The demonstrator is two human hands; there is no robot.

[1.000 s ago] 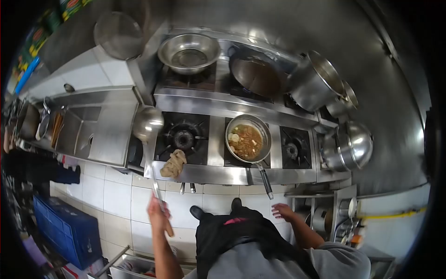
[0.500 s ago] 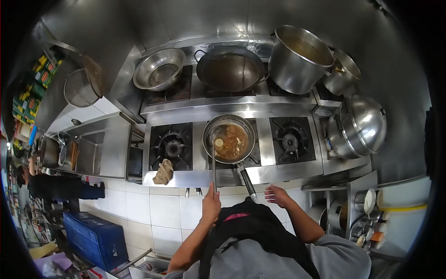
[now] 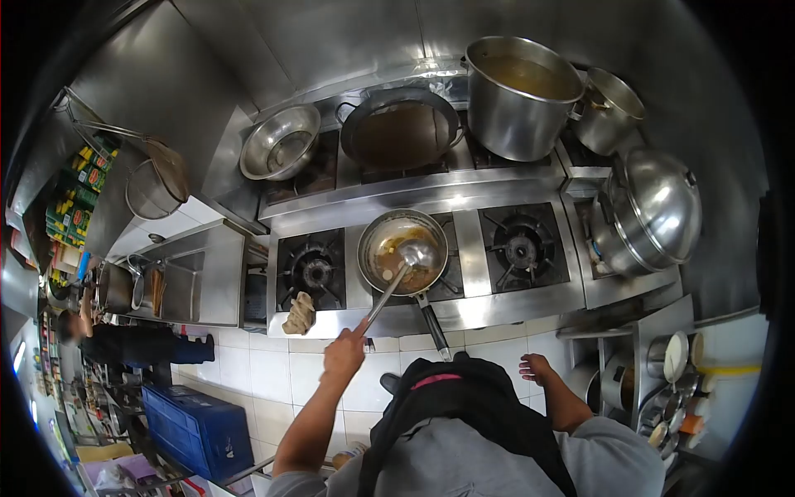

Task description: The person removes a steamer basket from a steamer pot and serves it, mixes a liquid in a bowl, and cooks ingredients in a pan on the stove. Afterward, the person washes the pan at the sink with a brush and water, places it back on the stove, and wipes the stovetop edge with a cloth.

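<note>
My left hand point(image 3: 344, 354) is wrapped round the long handle of a metal ladle point(image 3: 416, 253). The ladle's bowl lies over the food inside a frying pan point(image 3: 370, 276), which sits on the middle front burner. Brownish sauce with pieces in it point(image 3: 389, 263) shows around the bowl, partly hidden by it. The pan's black handle point(image 3: 432, 325) points toward me over the stove edge, and neither hand touches it. To the right of that handle, my right hand point(image 3: 538, 369) hangs in the air, fingers apart and holding nothing.
Behind the pan stand a metal bowl point(image 3: 269, 157), a dark wok point(image 3: 389, 161) and a tall stockpot point(image 3: 517, 116). A crumpled cloth point(image 3: 299, 315) lies at the stove's front left. A domed steamer point(image 3: 650, 219) is at right. Another person point(image 3: 141, 344) stands at far left, near a blue crate point(image 3: 195, 431).
The ladle has swung from upright along the pan's left side to a slant across the food. My left hand moved left, and my right hand moved right and slightly down, away from the pan handle.
</note>
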